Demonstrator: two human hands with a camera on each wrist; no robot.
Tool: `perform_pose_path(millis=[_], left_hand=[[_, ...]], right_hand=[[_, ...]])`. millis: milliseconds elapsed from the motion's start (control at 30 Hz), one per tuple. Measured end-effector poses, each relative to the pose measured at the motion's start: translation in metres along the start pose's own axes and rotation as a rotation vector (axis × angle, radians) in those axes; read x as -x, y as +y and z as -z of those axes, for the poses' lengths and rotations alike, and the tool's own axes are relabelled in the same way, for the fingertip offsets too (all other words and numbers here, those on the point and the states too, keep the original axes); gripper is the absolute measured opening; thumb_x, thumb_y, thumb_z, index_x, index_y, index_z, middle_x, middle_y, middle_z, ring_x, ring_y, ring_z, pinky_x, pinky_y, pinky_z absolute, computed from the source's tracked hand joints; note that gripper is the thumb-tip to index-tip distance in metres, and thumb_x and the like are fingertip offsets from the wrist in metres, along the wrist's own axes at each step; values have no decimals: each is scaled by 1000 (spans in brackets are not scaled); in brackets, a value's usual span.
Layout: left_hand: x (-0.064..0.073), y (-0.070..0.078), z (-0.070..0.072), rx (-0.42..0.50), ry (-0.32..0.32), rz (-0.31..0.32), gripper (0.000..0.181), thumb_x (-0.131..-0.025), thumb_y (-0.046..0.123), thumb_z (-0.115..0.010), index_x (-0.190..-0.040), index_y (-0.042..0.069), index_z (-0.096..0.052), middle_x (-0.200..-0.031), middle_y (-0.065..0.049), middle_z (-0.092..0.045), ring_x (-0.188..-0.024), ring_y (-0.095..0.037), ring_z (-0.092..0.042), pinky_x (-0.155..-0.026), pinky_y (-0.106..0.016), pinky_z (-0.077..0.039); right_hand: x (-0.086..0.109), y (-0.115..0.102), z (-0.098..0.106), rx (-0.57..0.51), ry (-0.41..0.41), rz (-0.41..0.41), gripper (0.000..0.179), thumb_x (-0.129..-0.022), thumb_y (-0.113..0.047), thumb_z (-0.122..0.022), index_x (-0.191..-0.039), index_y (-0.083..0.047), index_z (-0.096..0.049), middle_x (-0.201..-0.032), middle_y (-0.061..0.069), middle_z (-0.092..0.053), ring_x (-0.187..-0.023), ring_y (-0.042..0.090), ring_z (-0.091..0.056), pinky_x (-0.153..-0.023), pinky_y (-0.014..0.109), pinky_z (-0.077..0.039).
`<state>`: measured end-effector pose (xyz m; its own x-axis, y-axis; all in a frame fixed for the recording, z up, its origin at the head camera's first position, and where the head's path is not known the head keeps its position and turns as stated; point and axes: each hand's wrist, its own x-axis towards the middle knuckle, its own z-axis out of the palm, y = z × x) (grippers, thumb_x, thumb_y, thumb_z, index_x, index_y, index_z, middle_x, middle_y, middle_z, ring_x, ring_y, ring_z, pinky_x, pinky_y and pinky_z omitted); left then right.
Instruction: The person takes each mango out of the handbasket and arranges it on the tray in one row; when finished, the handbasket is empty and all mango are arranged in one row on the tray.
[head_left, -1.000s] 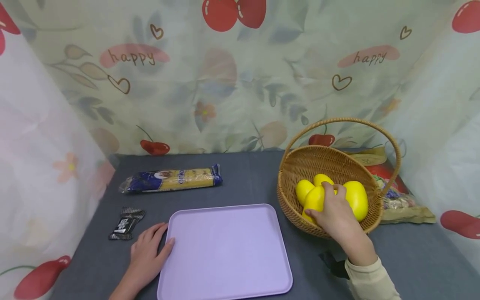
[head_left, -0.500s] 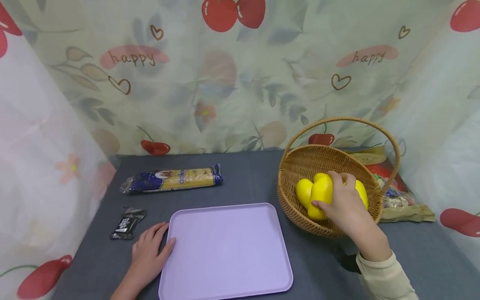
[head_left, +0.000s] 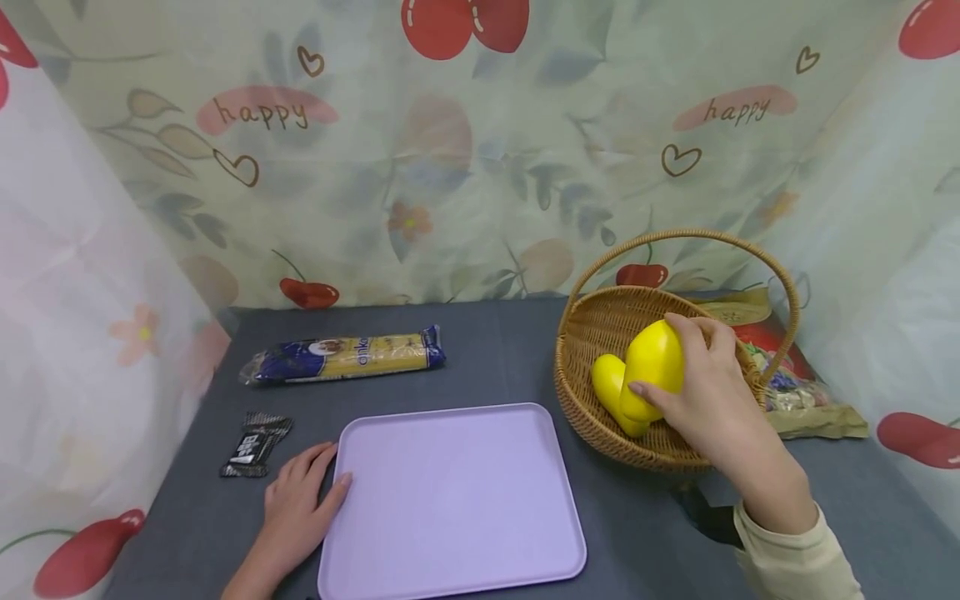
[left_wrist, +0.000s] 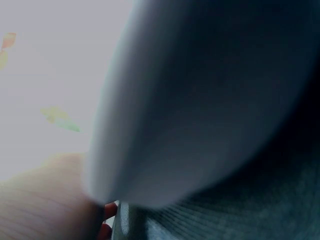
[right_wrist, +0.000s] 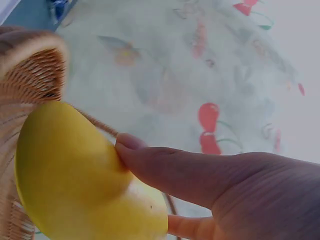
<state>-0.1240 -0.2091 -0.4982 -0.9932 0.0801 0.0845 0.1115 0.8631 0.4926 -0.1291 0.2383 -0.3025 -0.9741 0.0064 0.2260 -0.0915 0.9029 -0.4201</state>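
Observation:
My right hand (head_left: 716, 400) grips a smooth yellow mango (head_left: 654, 367) between thumb and fingers, just above the inside of the wicker basket (head_left: 573, 408). In the right wrist view, my thumb presses against the side of this mango (right_wrist: 75, 170). Another yellow mango (head_left: 606, 385) shows behind it in the basket; any others are hidden by the hand. My left hand (head_left: 300, 504) rests at the left edge of the lilac tray (head_left: 453, 500), with the thumb on its rim and relaxed fingers beside it. The left wrist view is mostly filled by a blurred grey shape.
A blue and yellow packet of pasta (head_left: 352, 357) lies at the back left. Nearer sits a small black wrapped packet (head_left: 255, 446). The basket's tall handle (head_left: 686, 234) arches over its opening. Behind the basket lies a brown and red bag (head_left: 810, 408). Printed curtains (head_left: 480, 167) enclose the table.
My right hand has lifted one mango up and to the right, away from the others in the basket. My left hand has stayed at the tray's edge.

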Motion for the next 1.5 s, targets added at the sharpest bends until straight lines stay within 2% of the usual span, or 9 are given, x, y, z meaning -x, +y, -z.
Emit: perform_pose_path(millis=[267,567,933,1067,1233,1333,1500], left_hand=[[1,-1,1,3,9,-7,58,-98,46,-47,-139,4,-47,-141,-20,-42,-129,-42,-33,-90,-61,-28],[0,0,0,15,20,-14,57,-98,45,-48,-139,5,-48,-141,-18,-43,-130,-41,-33,-91,-60,-28],[-1,-2,-1,22,27,-11,57,-98,45,-48,-140,6,-47,-141,-18,-44,-130,-40,-33,-90,-60,-28],[1,-2,-1,31,25,-8,57,-98,46,-48,-142,10,-45,-141,-16,-44,-130,-38,-34,-96,-64,-21],[2,-3,0,12,-32,-32,58,-99,46,-45,-148,15,-37,-150,-17,-36,-139,-40,-25,-107,-69,-7],[2,-4,1,0,-60,-44,58,-101,47,-40,-150,17,-34,-154,-18,-31,-143,-42,-19,-109,-68,-6],[4,-4,0,-6,-48,-59,54,-103,44,-35,-151,18,-33,-155,-15,-29,-144,-41,-18,-111,-66,-6]], right_hand=[[4,-27,5,-48,-14,36,84,-82,-22,-78,-147,-6,-28,-140,31,-23,-105,52,-47,-80,63,-48],[5,-52,-8,-56,-36,101,84,-80,-24,-79,-147,-7,-31,-139,29,-27,-106,48,-52,-81,57,-52],[4,-84,-50,-116,-91,240,83,-75,-21,-83,-143,-7,-36,-136,25,-33,-109,40,-53,-85,48,-54],[2,-95,-65,-127,-141,230,85,-75,-24,-84,-144,-11,-36,-138,23,-32,-111,40,-51,-84,47,-54],[1,-108,-87,-145,-191,212,83,-75,-22,-84,-143,-11,-37,-140,21,-31,-112,39,-50,-84,47,-55],[1,-114,-101,-152,-235,211,82,-75,-23,-83,-143,-12,-38,-140,21,-31,-112,39,-50,-81,46,-55],[-2,-124,-124,-191,-317,248,81,-77,-24,-82,-144,-15,-38,-142,18,-32,-113,38,-49,-77,45,-55]])
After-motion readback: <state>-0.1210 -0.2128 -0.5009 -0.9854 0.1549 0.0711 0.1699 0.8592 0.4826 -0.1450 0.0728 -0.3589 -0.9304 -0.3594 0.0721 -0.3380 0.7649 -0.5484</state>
